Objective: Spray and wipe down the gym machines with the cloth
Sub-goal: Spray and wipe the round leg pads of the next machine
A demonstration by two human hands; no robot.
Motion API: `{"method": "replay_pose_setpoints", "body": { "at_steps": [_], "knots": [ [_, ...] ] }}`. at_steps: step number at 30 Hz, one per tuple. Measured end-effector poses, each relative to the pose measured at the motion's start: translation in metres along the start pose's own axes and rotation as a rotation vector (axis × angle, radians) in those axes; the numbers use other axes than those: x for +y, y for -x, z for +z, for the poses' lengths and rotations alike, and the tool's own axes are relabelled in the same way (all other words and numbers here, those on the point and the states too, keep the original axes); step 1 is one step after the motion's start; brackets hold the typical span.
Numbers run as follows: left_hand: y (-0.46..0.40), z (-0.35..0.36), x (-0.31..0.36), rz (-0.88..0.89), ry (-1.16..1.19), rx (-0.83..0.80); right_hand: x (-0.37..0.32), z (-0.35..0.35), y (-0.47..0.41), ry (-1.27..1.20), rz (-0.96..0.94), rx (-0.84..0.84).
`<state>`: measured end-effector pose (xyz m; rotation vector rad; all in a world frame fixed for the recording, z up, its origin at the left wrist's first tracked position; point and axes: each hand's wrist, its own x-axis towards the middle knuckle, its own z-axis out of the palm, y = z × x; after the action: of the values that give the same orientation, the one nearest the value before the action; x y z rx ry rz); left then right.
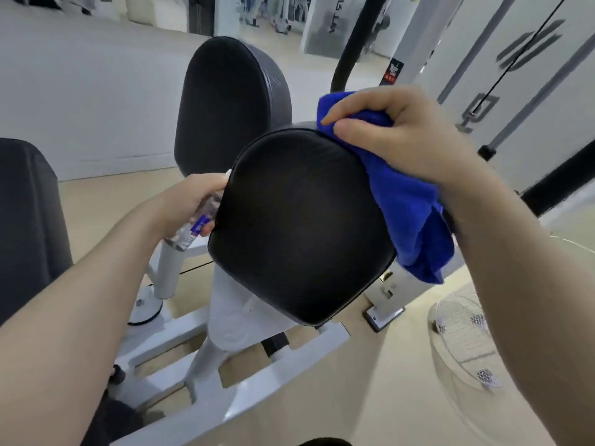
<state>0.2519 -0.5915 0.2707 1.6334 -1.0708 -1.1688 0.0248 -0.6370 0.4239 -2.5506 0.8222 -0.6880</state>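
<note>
A black padded seat of a white-framed gym machine fills the middle of the head view. My right hand grips a blue cloth at the seat's upper right edge; the cloth hangs down the seat's right side. My left hand holds a small clear spray bottle with a blue label just left of the seat; its nozzle is hidden behind the seat's rim. A black upright back pad stands behind the seat.
Another dark pad sits at the left edge. A white wire fan guard lies on the beige floor at the lower right. A black curved bar, grey rails and a cable rise at the upper right. A white wall runs behind.
</note>
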Motion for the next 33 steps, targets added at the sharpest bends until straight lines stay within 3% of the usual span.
{"method": "replay_pose_setpoints", "body": {
  "at_steps": [2, 9, 12, 17, 21, 25, 29, 33],
  "knots": [
    [0.007, -0.001, 0.006, -0.022, 0.035, -0.023, 0.003, -0.004, -0.022, -0.025, 0.032, -0.129],
    [0.03, 0.01, 0.049, -0.199, -0.049, 0.101, 0.037, -0.051, -0.006, -0.171, 0.245, -0.328],
    [0.036, 0.02, 0.063, -0.269, 0.008, 0.124, 0.03, -0.038, -0.037, -0.09, 0.188, -0.39],
    [0.034, 0.033, 0.076, -0.293, 0.102, 0.096, 0.026, -0.004, -0.094, 0.112, 0.052, -0.683],
    [0.036, 0.029, 0.092, -0.167, 0.021, 0.16, 0.045, -0.001, -0.082, 0.16, 0.192, -0.656],
    [0.031, 0.018, 0.102, 0.055, -0.343, 0.321, 0.048, 0.01, -0.093, 0.11, 0.367, -0.61],
    [0.018, -0.005, 0.08, 0.406, -0.752, 0.38, 0.032, 0.025, -0.107, 0.041, 0.309, -0.582],
    [-0.007, -0.03, 0.064, 0.4, -0.646, 0.499, 0.019, 0.035, -0.124, -0.015, 0.269, -0.481]
  ]
}}
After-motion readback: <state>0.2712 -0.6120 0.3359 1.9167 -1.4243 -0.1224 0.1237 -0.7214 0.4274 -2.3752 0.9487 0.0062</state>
